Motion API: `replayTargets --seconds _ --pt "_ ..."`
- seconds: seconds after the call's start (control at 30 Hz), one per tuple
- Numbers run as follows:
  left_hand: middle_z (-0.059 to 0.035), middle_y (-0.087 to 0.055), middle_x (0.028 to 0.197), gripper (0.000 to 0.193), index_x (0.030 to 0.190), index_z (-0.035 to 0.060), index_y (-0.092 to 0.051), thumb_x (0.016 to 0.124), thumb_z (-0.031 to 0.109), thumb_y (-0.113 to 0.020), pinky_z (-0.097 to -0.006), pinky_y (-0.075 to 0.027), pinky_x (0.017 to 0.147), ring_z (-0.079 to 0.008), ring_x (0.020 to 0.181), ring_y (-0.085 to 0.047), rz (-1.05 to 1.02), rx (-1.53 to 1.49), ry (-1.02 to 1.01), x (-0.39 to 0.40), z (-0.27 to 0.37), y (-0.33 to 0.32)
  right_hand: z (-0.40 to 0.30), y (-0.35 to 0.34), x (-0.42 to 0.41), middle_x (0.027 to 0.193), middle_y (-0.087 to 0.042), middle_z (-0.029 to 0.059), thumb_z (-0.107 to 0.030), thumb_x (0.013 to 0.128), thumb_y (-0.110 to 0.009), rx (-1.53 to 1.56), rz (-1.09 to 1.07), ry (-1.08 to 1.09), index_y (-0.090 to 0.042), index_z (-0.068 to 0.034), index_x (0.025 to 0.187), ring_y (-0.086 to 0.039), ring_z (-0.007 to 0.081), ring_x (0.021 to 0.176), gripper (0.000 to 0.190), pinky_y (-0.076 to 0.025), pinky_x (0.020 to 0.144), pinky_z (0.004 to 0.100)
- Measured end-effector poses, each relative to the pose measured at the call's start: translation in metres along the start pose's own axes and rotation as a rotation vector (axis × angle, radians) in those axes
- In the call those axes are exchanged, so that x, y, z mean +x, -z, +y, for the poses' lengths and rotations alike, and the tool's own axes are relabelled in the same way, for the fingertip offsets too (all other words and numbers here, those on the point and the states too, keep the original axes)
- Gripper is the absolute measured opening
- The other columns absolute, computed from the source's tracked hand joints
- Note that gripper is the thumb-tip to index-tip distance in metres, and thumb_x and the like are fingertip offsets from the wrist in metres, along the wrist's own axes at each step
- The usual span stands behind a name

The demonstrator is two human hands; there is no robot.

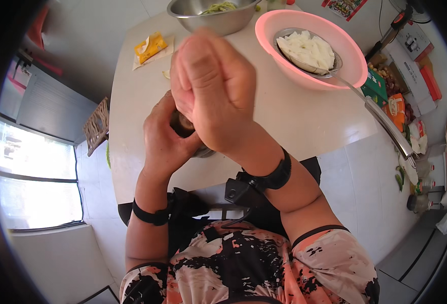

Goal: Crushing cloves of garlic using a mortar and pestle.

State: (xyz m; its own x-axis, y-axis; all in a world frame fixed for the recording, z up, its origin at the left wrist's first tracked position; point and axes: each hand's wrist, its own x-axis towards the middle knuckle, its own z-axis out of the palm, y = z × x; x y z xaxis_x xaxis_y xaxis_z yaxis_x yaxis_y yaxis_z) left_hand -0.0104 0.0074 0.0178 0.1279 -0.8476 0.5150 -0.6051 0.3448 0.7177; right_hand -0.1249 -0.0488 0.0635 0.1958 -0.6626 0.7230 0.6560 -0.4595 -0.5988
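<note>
My left hand [166,140] wraps around a dark brown, rounded object [182,123], perhaps a jar or mortar, above the near part of the table. Below it shows a greyish curved edge [203,152], too covered to identify. My right hand [215,83] is raised just above and in front of it, fingers curled and thumb on top. It is slightly blurred, and whether anything is inside its fist is hidden. A black strap with a small device [242,190] sits on my right forearm, and another black strap [151,213] on my left.
On the pale table [284,121] stand a steel bowl [212,21] with green strips and a pink basin [310,81]. A strainer [388,127] of white slices rests in the basin, its handle jutting past the rim. A yellow packet [150,47] lies at back left.
</note>
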Motion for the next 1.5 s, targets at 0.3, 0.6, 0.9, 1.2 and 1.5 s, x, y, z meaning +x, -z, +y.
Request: replayTargets --seconds 0.3,0.6,0.9,1.2,1.5 --pt "-0.0114 -0.071 0.091 0.043 0.109 0.0006 -0.064 0.073 0.017 -0.082 -0.0304 -0.054 0.073 -0.0205 0.079 -0.068 -0.069 0.025 0.026 -0.001 0.0 0.003 0.015 0.002 -0.002 0.059 -0.04 -0.0026 -0.025 0.111 -0.043 0.009 -0.016 -0.077 -0.044 -0.005 0.079 -0.033 0.004 0.049 0.037 -0.029 0.042 0.0215" --pt "-0.0139 -0.071 0.095 0.038 0.104 0.0026 -0.065 0.074 0.018 -0.083 -0.0354 -0.054 0.076 -0.0294 0.086 -0.07 -0.03 0.057 -0.021 -0.002 0.005 0.002 0.018 -0.004 -0.006 0.059 -0.046 -0.0002 -0.017 0.108 -0.047 -0.367 -0.067 0.232 -0.049 -0.002 0.08 -0.039 0.0075 0.05 0.032 -0.035 0.047 0.0237" --pt "-0.0114 -0.069 0.091 0.043 0.106 0.0015 -0.065 0.072 0.019 -0.084 -0.034 -0.054 0.075 -0.0259 0.081 -0.068 0.028 0.03 -0.086 -0.004 0.008 0.001 0.01 -0.001 -0.007 0.06 -0.044 -0.0002 -0.017 0.109 -0.043 -0.414 -0.005 0.388 -0.045 -0.003 0.079 -0.037 0.0057 0.05 0.033 -0.033 0.045 0.0231" --pt "-0.0166 -0.07 0.115 0.061 0.128 0.0027 -0.061 0.073 0.018 -0.082 -0.0385 -0.052 0.095 -0.0313 0.107 -0.069 -0.079 0.044 0.094 0.0 0.009 0.006 -0.012 -0.003 -0.003 0.059 -0.039 -0.0012 -0.028 0.11 -0.043 0.048 0.075 0.14 -0.038 -0.007 0.077 -0.031 0.0048 0.047 0.04 -0.028 0.041 0.0223" --pt "-0.0157 -0.07 0.116 0.067 0.137 0.0047 -0.056 0.076 0.016 -0.08 -0.0363 -0.053 0.093 -0.0306 0.105 -0.069 -0.054 0.013 0.085 -0.001 0.007 0.005 0.008 -0.003 -0.009 0.057 -0.04 -0.0007 -0.025 0.111 -0.04 -0.094 0.053 0.161 -0.039 -0.006 0.079 -0.033 0.0047 0.048 0.037 -0.03 0.042 0.0221"
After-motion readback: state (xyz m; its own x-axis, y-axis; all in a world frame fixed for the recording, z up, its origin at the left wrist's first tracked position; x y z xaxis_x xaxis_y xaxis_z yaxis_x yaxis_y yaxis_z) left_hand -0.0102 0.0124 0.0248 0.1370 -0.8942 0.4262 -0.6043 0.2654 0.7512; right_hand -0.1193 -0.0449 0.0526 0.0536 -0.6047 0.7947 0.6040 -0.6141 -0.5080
